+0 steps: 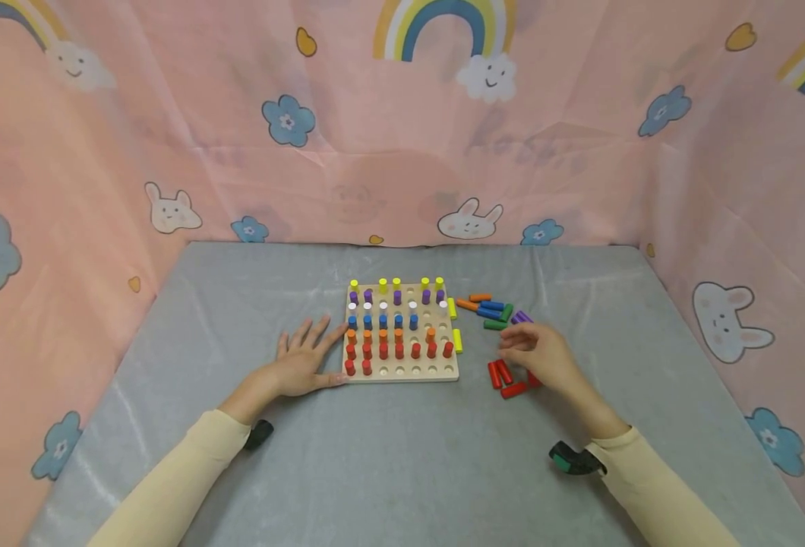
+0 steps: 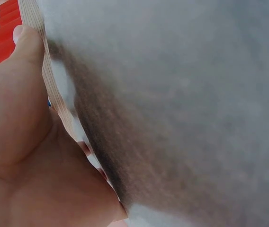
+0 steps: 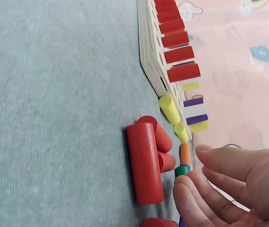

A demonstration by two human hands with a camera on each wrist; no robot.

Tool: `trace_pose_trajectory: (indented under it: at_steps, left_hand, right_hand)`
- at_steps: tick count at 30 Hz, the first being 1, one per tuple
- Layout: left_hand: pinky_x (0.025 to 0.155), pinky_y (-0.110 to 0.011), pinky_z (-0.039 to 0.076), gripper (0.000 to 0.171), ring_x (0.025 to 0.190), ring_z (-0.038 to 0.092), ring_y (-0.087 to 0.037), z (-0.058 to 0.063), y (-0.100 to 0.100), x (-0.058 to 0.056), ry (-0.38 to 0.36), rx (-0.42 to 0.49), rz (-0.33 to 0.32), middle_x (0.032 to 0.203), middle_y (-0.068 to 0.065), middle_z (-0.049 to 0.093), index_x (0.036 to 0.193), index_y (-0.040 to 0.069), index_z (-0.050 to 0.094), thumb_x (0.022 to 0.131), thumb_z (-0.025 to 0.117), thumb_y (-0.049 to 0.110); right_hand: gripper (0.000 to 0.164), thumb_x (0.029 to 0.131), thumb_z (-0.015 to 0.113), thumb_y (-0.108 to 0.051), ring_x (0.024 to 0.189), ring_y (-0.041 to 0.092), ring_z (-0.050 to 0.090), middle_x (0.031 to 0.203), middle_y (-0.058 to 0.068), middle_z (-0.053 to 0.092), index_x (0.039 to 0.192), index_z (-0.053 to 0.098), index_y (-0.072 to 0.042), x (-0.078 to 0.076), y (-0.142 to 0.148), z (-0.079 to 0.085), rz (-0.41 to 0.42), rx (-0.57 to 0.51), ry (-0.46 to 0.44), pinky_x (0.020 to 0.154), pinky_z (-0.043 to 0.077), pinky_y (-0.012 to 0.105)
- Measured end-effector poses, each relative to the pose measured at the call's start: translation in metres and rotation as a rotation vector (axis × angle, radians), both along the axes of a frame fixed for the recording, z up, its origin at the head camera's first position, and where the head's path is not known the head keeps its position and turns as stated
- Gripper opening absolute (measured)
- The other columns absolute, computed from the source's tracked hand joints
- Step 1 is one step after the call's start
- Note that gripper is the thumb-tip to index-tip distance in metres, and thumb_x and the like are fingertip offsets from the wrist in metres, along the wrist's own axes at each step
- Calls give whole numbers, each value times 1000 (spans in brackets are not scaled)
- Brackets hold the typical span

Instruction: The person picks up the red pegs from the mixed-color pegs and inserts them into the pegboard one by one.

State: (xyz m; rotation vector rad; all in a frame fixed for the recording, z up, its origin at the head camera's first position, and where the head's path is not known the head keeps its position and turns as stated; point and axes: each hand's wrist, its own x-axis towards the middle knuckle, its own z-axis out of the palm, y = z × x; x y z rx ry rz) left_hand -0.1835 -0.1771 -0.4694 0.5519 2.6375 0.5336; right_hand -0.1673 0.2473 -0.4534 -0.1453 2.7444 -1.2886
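A wooden pegboard (image 1: 402, 378) with rows of yellow, purple, white, blue, orange and red pegs stands mid-table. In the front row, two red pegs (image 1: 366, 368) occupy the left holes. My left hand (image 1: 298, 365) lies at the board's left side with fingers spread, its thumb and a fingertip at the board's edge. My right hand (image 1: 542, 355) hovers over the loose pegs right of the board. Its thumb and fingers are apart with nothing between them in the right wrist view. Close below lies a loose red peg (image 3: 144, 163) beside several other red ones.
Two loose yellow pegs (image 1: 457, 341) lie along the board's right edge. Farther back are loose orange pegs (image 1: 480, 298), blue pegs (image 1: 490, 312), green pegs (image 1: 494, 324) and purple pegs (image 1: 522, 317). A pink patterned cloth (image 1: 375, 167) walls the grey table (image 1: 375, 463) behind and at the sides.
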Motion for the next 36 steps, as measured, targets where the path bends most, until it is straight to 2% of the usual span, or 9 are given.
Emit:
trace_pose_trajectory:
  at_steps: [9,16,25,30,36]
  left_hand:
    - [112,-75,-7,95,153,-7,-47,0,-1,-1,2,9,-6,168,-15,-3,160,29,9,88,58,67]
    - [113,-75,-6,94,153,-7,-46,2,0,0,-3,-22,-2,168,-14,-4,161,28,8,90,60,61]
    - [113,-76,-3,92,153,-5,-47,6,1,1,11,-50,7,168,-15,-1,161,26,11,91,63,55]
    - [113,-75,-4,93,153,-5,-47,5,1,1,4,-37,3,168,-16,-1,161,25,11,91,63,55]
    - [113,-75,-6,95,153,-7,-46,1,0,0,1,-10,-1,168,-15,-2,161,28,9,89,60,63]
  right_hand:
    - [32,84,76,-11,82,15,69,100,16,75,114,70,0,0,5,3,61,58,-56,67,53,22]
    - [34,84,76,-12,79,13,66,98,15,73,114,68,1,0,5,5,116,79,-135,65,53,25]
    - [31,83,77,-11,79,13,65,94,12,72,110,71,1,1,3,8,158,114,-174,64,53,24]
    - [31,82,77,-12,78,12,65,93,12,73,110,71,1,1,1,8,171,121,-194,64,52,24]
    - [29,81,78,-12,78,11,65,90,11,74,107,72,1,0,1,7,179,118,-183,64,52,24]
